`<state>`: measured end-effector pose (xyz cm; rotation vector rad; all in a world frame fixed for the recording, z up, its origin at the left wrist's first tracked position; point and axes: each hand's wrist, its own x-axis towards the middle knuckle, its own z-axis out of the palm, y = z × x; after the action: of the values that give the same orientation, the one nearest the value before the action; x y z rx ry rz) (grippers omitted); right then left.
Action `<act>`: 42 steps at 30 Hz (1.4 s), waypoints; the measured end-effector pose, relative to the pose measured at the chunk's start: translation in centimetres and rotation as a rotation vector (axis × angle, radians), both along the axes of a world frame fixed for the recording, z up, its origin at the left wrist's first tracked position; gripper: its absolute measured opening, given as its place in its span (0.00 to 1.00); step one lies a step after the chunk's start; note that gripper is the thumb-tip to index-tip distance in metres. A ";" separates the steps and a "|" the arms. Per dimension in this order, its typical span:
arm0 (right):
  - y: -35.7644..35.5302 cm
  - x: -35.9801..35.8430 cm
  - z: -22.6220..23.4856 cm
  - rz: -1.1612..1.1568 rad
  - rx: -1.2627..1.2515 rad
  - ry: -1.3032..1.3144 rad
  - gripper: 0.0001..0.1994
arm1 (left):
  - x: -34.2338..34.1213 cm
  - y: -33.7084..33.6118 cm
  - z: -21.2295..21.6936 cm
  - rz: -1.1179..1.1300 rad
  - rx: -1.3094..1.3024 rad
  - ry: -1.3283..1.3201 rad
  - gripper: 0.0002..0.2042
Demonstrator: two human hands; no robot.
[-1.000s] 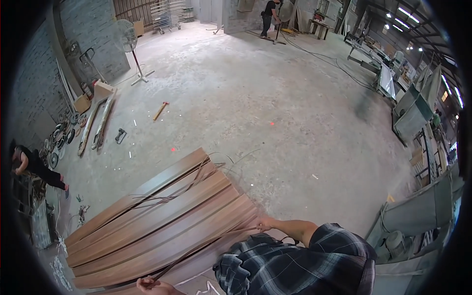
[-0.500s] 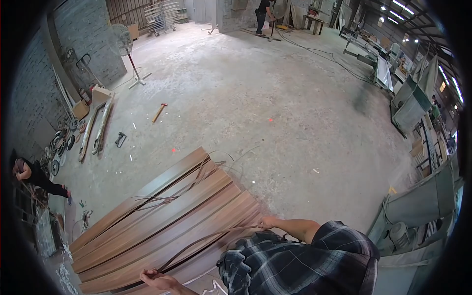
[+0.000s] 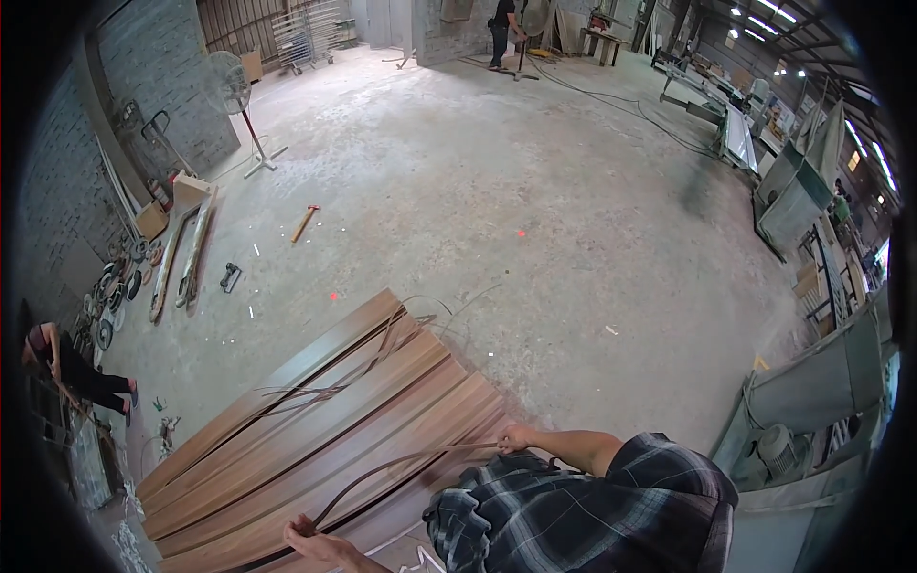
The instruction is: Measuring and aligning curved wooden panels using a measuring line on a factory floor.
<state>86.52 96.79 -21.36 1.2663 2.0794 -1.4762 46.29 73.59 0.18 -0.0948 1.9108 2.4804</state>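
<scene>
A thin, brown, bendy strip [image 3: 375, 469] arches between my two hands above the stack of wood-grain boards [image 3: 315, 430]. My left hand [image 3: 313, 541], at the bottom of the view, pinches its lower end. Over the boards' right end, my right hand [image 3: 516, 437] has its fingers closed on the other end. More thin brown strips [image 3: 330, 390] lie loose across the far boards, some curling past their edge onto the floor.
On the concrete floor lie a hammer [image 3: 306, 223] and a small dark hand tool [image 3: 230, 277]. Beyond them are a pallet jack [image 3: 194, 234] and a standing fan [image 3: 229, 84]. Grey machinery [image 3: 812, 382] stands at right. One person [image 3: 81, 372] is at left, another [image 3: 501, 33] far back.
My left hand has moved a little up and to the right, and the strip bows higher. My right hand has hardly moved. The person at left has shifted posture.
</scene>
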 end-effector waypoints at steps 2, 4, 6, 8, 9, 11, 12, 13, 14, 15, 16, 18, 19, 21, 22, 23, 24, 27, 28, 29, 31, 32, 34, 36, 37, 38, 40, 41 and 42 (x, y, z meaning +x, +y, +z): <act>0.0 0.3 -0.4 0.002 0.047 0.064 0.11 | -0.3 0.4 -0.8 0.001 -0.025 -0.051 0.12; 0.0 0.6 -0.9 0.011 0.072 0.064 0.11 | -0.4 0.8 -1.4 -0.023 -0.003 -0.077 0.12; -0.1 0.8 -1.3 -0.051 -0.030 -0.004 0.12 | -0.3 0.9 -1.7 -0.047 0.014 -0.102 0.12; -0.1 0.9 -1.6 -0.056 0.003 0.060 0.12 | 0.1 1.1 -1.9 -0.052 -0.108 -0.145 0.11; -0.1 0.9 -1.6 -0.038 -0.004 -0.003 0.13 | 0.2 1.3 -2.0 -0.048 -0.109 -0.144 0.11; -0.1 1.1 -1.4 -0.003 0.081 0.013 0.13 | 0.6 1.3 -2.3 -0.032 -0.175 -0.186 0.11; 0.1 0.8 -1.2 0.072 0.123 -0.111 0.14 | 0.7 1.6 -2.7 0.024 -0.123 -0.223 0.10; -0.1 0.7 -0.9 0.059 0.113 -0.033 0.14 | 0.7 1.2 -2.7 -0.020 -0.129 -0.191 0.09; 0.2 0.7 -0.6 0.066 0.088 -0.077 0.14 | 0.7 1.3 -2.9 -0.044 -0.120 -0.214 0.09; 0.4 0.5 -0.3 0.060 0.090 0.003 0.14 | 0.7 1.3 -3.1 -0.029 -0.135 -0.232 0.08; 0.1 0.4 0.0 0.053 0.081 -0.043 0.13 | 0.7 1.2 -3.2 -0.029 -0.143 -0.234 0.07; 0.2 0.1 0.5 0.010 0.022 0.033 0.13 | 0.5 1.2 -3.3 -0.023 -0.068 -0.234 0.07; 0.2 0.0 0.7 -0.055 -0.064 -0.061 0.13 | 0.6 1.1 -3.3 -0.028 -0.056 -0.225 0.07; 0.2 -0.2 1.2 0.005 0.017 0.029 0.13 | 0.7 1.0 -3.1 -0.017 -0.042 -0.265 0.07; 0.2 -0.4 1.4 0.060 0.086 -0.041 0.13 | 0.7 0.9 -3.0 -0.010 -0.045 -0.236 0.07; 0.3 -0.5 1.6 0.066 0.082 0.043 0.13 | 0.8 0.9 -2.8 -0.010 -0.053 -0.254 0.07; 0.3 -0.7 1.7 0.030 0.047 0.032 0.13 | 0.9 0.9 -2.7 0.000 -0.064 -0.291 0.07; 0.5 -1.0 2.1 -0.020 -0.003 0.000 0.13 | 1.0 0.7 -2.4 0.009 -0.039 -0.287 0.08; 0.4 -1.1 2.1 -0.058 -0.025 -0.089 0.13 | 1.0 0.7 -2.3 0.029 -0.041 -0.299 0.08; 0.4 -1.2 2.0 -0.042 -0.023 -0.022 0.13 | 1.0 0.6 -2.2 0.021 -0.047 -0.276 0.09; 0.4 -1.2 1.9 -0.047 0.028 -0.071 0.13 | 1.0 0.5 -2.1 0.029 -0.034 -0.280 0.10; 0.4 -1.2 1.7 -0.025 0.014 -0.007 0.13 | 1.1 0.5 -2.2 0.033 -0.030 -0.266 0.10; 0.5 -1.3 1.4 -0.046 0.031 -0.082 0.13 | 1.1 0.4 -2.4 0.091 0.038 -0.241 0.08; 0.5 -1.3 1.1 -0.021 0.037 -0.023 0.13 | 1.1 -0.1 -2.5 0.053 -0.038 -0.183 0.10; 0.4 -1.5 0.8 0.097 0.243 -0.009 0.15 | 1.3 -0.5 -2.7 0.079 -0.113 -0.185 0.10; 0.1 -1.3 0.4 0.072 0.155 0.071 0.14 | 1.3 -0.9 -2.7 0.105 -0.101 -0.252 0.13; 1.0 -1.3 -0.2 0.074 0.019 0.135 0.12 | 1.9 -2.2 -2.4 0.053 -0.420 -0.036 0.14; 1.2 -1.2 -0.7 0.061 -0.031 0.191 0.11 | 2.2 -1.8 -2.2 0.127 -0.251 -0.140 0.16; 1.4 -1.6 -1.3 0.142 -0.016 0.278 0.09 | 2.4 -2.0 -1.9 0.182 -0.203 -0.067 0.16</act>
<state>84.87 98.21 -22.69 0.9289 2.2702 -1.6788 48.69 71.62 -1.68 -0.3646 2.2111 2.3426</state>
